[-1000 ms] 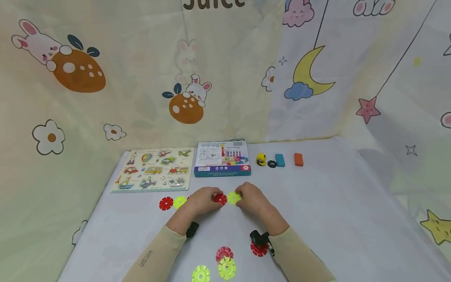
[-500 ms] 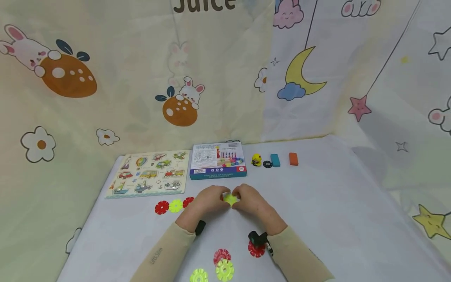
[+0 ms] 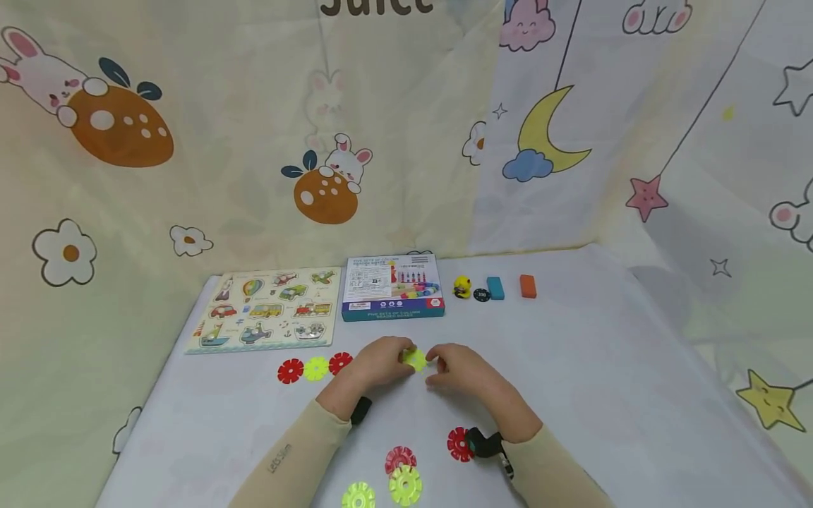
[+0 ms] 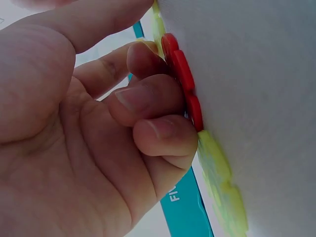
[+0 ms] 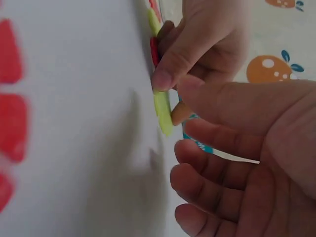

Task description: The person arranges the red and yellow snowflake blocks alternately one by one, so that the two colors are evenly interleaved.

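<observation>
My left hand (image 3: 380, 363) pinches a yellow-green flower-shaped notched disc (image 3: 416, 360) between thumb and forefinger on the white tabletop. In the left wrist view, its other fingertips touch a red notched disc (image 4: 182, 74), with another yellow disc (image 4: 220, 180) beside that one. Just right of the pinched disc is my right hand (image 3: 465, 370), thumb and fingers apart and holding nothing. Left of my left hand, a red disc (image 3: 291, 371), a yellow disc (image 3: 316, 368) and a red disc (image 3: 340, 363) form a row that my hand partly hides.
Nearer me lie a red disc (image 3: 400, 458), two yellow discs, and a red disc (image 3: 459, 444) beside the right wrist camera. Behind stand a picture puzzle board (image 3: 263, 310), a boxed set (image 3: 394, 288), a small yellow figure (image 3: 462, 287), a blue block (image 3: 495, 288) and an orange block (image 3: 528, 286).
The left hand has shifted right, from the red disc to the yellow one at the row's end. The right hand has let go of that yellow disc and drawn back slightly right.
</observation>
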Demonstrator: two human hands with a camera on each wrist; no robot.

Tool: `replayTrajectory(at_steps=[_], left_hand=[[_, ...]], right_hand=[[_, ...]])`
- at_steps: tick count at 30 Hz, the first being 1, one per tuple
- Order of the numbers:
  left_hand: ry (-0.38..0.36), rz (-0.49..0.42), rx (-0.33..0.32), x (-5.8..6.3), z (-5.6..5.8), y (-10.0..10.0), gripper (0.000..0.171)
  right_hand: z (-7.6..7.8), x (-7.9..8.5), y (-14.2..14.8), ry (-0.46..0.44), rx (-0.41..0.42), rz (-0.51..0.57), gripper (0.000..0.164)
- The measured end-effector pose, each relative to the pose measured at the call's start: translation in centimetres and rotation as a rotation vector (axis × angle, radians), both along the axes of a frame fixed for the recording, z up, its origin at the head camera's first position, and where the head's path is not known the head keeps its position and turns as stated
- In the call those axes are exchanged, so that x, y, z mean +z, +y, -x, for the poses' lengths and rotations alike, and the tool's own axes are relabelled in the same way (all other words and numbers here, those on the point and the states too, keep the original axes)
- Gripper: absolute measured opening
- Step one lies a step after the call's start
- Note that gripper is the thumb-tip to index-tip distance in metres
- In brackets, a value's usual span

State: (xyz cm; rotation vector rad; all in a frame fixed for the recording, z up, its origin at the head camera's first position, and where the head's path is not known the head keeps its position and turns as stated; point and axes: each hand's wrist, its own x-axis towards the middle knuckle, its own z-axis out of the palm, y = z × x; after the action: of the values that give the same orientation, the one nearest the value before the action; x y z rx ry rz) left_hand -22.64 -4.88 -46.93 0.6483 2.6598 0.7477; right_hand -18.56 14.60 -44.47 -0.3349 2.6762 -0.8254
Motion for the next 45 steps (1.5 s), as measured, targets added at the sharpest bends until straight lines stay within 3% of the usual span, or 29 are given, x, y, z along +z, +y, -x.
replayTrajectory(at_steps=[4,8,12,16,23,26,32,35,39,45], left_hand=[[-0.021,0.011,0.024,-0.2,0.1,-0.1,0.048],[-0.03,0.015,0.03,-0.2,0.1,-0.1,0.05],[-0.032,0.023,0.032,-0.2,0.2,-0.2,0.049],[-0.03,0.023,0.032,-0.1,0.3,-0.3,0.048],[-0.037,0.016,0.026,0.0,0.3,-0.4,0.047],[-0.042,0.012,0.024,0.1,0.3,-0.4,0.047],[-0.055,-0.003,0.021,-0.1,0.3,-0.1,0.047],[-0.063,-0.015,0.022,-0.2,0.2,0.1,0.046],[-0.062,-0.023,0.025,-0.1,0.0,0.3,0.046],[-0.057,-0.012,0.037,0.1,0.1,0.1,0.047]], right_hand=[[-2.8,0.6,1.3,-0.077,0.042,-0.05,0.031],[-6.1,0.8,2.2,-0.139,0.054,-0.146,0.036],[-8.4,0.1,2.2,-0.056,0.089,-0.23,0.045],[-9.0,-0.4,1.9,-0.023,0.061,-0.223,0.048],[-7.4,1.3,2.1,-0.153,0.059,-0.084,0.033],[-5.9,2.8,2.2,-0.175,0.05,-0.016,0.029],[-2.3,4.9,2.7,-0.166,-0.025,0.056,0.04],[-0.7,4.5,3.1,-0.162,-0.065,0.059,0.038],[1.0,2.6,3.3,-0.153,-0.14,0.067,0.033],[2.3,0.1,2.4,-0.117,-0.227,0.084,0.037]])
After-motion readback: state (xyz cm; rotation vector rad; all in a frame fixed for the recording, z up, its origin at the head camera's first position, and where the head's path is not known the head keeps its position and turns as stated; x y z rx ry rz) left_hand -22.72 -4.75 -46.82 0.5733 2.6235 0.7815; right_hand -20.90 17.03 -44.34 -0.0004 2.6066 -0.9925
